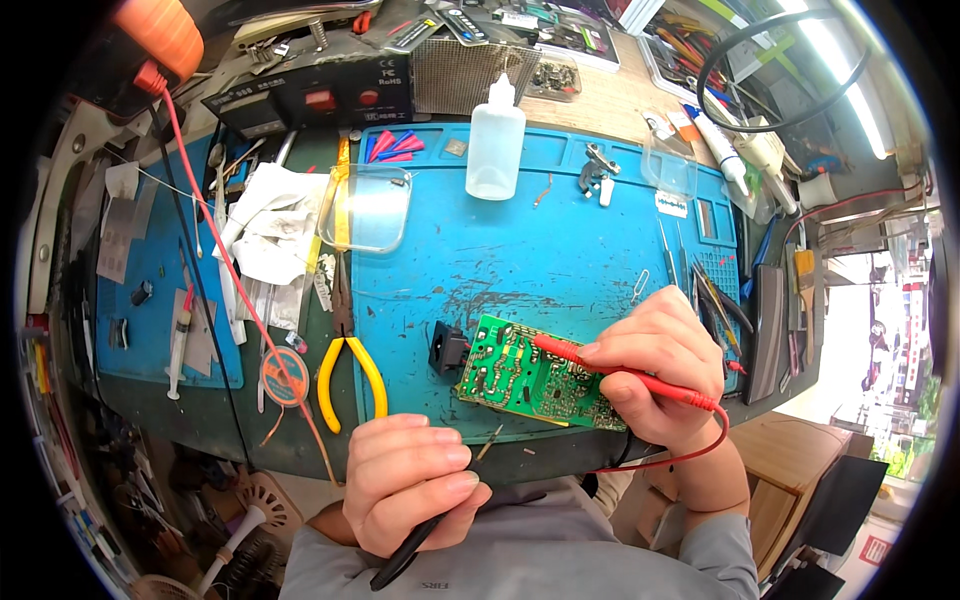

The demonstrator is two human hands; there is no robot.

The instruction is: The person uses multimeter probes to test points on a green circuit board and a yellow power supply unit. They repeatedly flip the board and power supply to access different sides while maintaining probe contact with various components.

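Note:
A green circuit board [515, 375] lies solder side up near the front of the blue work mat, with a black power socket [449, 348] at its left end. My right hand [665, 365] grips a red test probe [560, 347] and is over the board's right part. The probe's tip points left onto or just above the board; contact is not clear. In my left hand [410, 485] is a black test probe [412, 545], held between fingers and thumb. Its bare metal tip points up and right, off the board, in front of the mat's edge.
Yellow-handled pliers [378, 378] and a solder wire spool [285, 377] lie left of the board. Farther back stand a clear squeeze bottle [496, 140] and a plastic tray [365, 215]. A red lead [225, 265] hangs across the left side. Tweezers [715, 305] lie at right.

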